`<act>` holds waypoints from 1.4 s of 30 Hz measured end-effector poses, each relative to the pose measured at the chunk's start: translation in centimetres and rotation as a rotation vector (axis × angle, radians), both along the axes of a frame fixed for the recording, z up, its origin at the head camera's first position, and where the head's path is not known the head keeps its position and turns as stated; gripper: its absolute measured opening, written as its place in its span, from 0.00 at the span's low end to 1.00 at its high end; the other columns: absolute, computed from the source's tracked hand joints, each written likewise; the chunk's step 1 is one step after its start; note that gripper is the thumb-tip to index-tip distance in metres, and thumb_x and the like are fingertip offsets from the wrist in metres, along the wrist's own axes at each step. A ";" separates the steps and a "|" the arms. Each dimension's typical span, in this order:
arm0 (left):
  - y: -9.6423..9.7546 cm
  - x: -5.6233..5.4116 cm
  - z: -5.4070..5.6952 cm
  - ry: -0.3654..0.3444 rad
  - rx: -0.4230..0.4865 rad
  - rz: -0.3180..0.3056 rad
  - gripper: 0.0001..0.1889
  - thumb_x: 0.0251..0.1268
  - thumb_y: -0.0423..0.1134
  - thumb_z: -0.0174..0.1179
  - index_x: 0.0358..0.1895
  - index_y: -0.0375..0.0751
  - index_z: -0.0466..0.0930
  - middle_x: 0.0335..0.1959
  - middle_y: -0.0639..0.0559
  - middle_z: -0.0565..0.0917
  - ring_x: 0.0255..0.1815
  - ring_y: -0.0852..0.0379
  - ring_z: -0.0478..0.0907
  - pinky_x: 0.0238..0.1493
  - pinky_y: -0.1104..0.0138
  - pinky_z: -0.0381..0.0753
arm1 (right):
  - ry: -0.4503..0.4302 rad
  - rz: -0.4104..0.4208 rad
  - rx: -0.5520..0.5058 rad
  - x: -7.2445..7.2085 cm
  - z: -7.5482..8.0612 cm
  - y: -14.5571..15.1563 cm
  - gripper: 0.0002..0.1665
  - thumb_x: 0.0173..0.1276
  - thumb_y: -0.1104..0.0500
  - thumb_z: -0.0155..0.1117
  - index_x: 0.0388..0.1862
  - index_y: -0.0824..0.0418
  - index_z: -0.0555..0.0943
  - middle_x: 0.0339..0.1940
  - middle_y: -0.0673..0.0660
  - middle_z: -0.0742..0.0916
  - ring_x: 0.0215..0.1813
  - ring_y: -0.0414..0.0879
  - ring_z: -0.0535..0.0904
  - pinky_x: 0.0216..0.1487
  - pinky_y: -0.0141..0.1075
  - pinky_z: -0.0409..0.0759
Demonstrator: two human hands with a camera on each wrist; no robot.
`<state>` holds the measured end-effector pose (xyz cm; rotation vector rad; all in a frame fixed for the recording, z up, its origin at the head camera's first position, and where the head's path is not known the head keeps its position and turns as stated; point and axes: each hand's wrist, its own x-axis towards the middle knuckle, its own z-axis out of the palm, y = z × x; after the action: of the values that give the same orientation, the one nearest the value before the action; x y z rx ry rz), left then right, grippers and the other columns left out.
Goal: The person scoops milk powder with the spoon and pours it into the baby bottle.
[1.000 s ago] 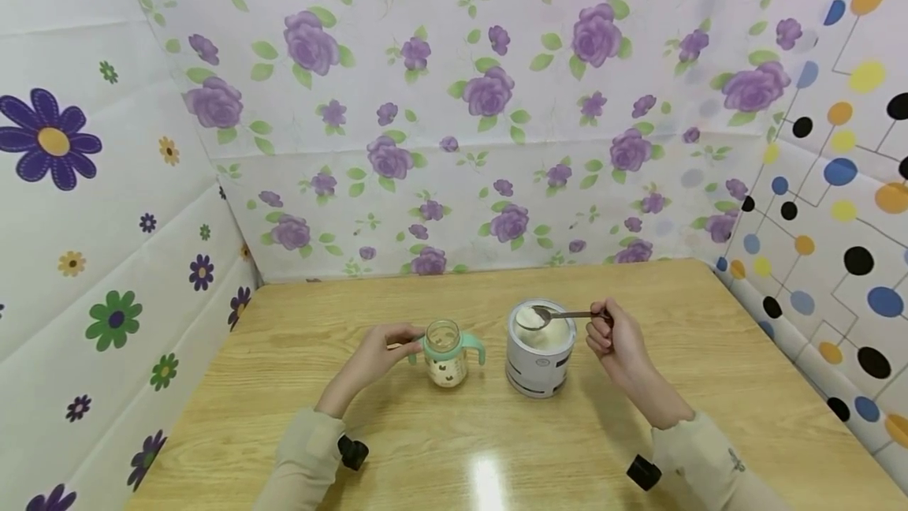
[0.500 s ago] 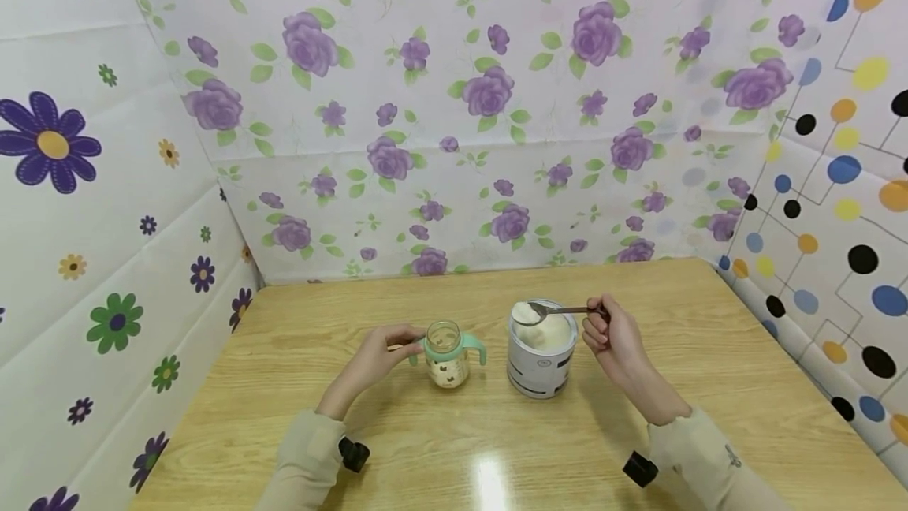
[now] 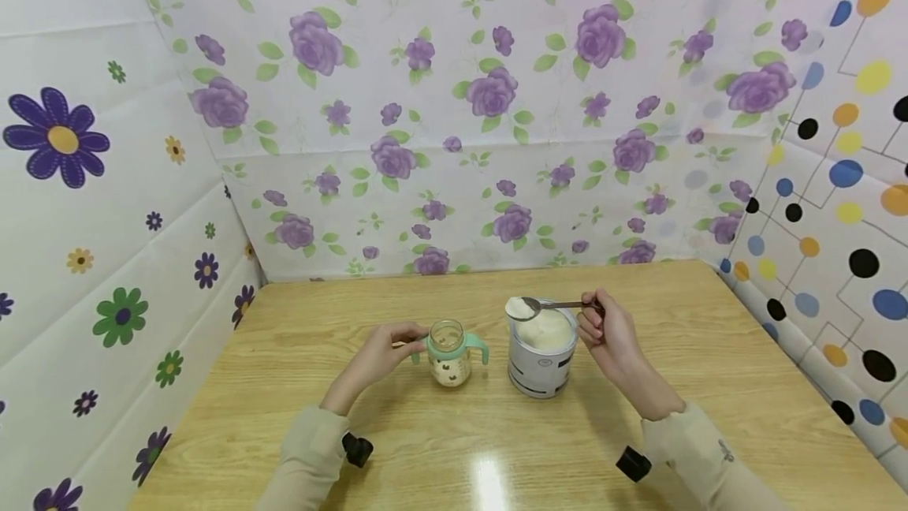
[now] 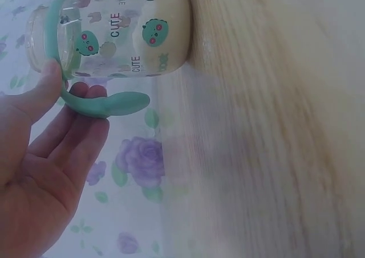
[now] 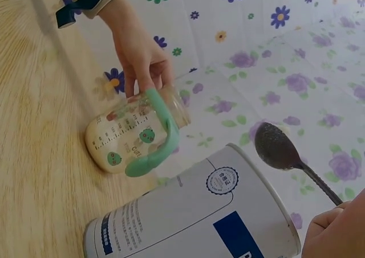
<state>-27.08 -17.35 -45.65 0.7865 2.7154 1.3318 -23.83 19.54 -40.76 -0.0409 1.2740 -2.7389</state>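
A clear baby bottle (image 3: 448,371) with two green handles stands upright and uncapped on the table, pale contents in its lower part. My left hand (image 3: 383,355) pinches its left handle (image 4: 108,105) between thumb and fingers. To the right is an open white can (image 3: 537,373) of cream-coloured powder (image 3: 546,331). My right hand (image 3: 610,337) grips a dark metal spoon (image 5: 278,147) by the end of its handle. Heaped with powder, the spoon's bowl is over the can's left rim in the head view. From the right wrist view only the underside of the bowl shows.
The wooden table (image 3: 298,314) ends at a flower-patterned cloth (image 3: 397,203) behind. Patterned sheets also hang at the left (image 3: 128,259) and right (image 3: 816,259). A small gap separates the can from the bottle's right handle (image 3: 477,346).
The right hand has raised the loaded spoon slightly and shifted it left, from above the can's opening to its left rim. The left hand and the bottle stay in place.
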 end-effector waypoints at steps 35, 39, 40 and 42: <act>-0.4 -0.5 0.4 0.000 -0.053 -0.056 0.12 0.67 0.39 0.61 0.51 0.45 0.83 0.51 0.50 0.85 0.48 0.55 0.82 0.52 0.62 0.83 | 0.019 0.040 0.001 -0.3 1.0 -2.7 0.24 0.83 0.52 0.32 0.29 0.56 0.71 0.10 0.43 0.67 0.17 0.37 0.48 0.19 0.26 0.47; -0.5 -0.5 0.3 0.019 -0.051 -0.066 0.12 0.67 0.39 0.61 0.51 0.45 0.83 0.51 0.50 0.85 0.48 0.54 0.82 0.51 0.61 0.83 | 0.020 0.040 0.020 -0.4 0.9 -3.1 0.23 0.83 0.53 0.32 0.29 0.56 0.70 0.11 0.43 0.66 0.16 0.36 0.51 0.18 0.25 0.50; -0.5 -0.5 0.3 0.025 -0.050 -0.068 0.12 0.67 0.39 0.61 0.51 0.45 0.83 0.51 0.49 0.85 0.48 0.54 0.82 0.51 0.61 0.83 | 0.022 0.040 0.022 -0.5 0.9 -3.2 0.23 0.83 0.53 0.32 0.29 0.56 0.70 0.11 0.43 0.66 0.16 0.36 0.51 0.18 0.25 0.50; -0.5 -0.5 0.3 0.032 -0.048 -0.071 0.12 0.67 0.39 0.61 0.51 0.43 0.83 0.51 0.49 0.85 0.48 0.54 0.82 0.51 0.62 0.83 | 0.030 0.042 0.027 -0.5 0.9 -3.4 0.23 0.83 0.54 0.32 0.29 0.56 0.70 0.11 0.43 0.66 0.17 0.37 0.50 0.18 0.25 0.49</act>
<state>-27.60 -17.86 -45.35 0.8988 2.7043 1.2454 -24.33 16.16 -39.90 -0.1058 1.3024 -2.6953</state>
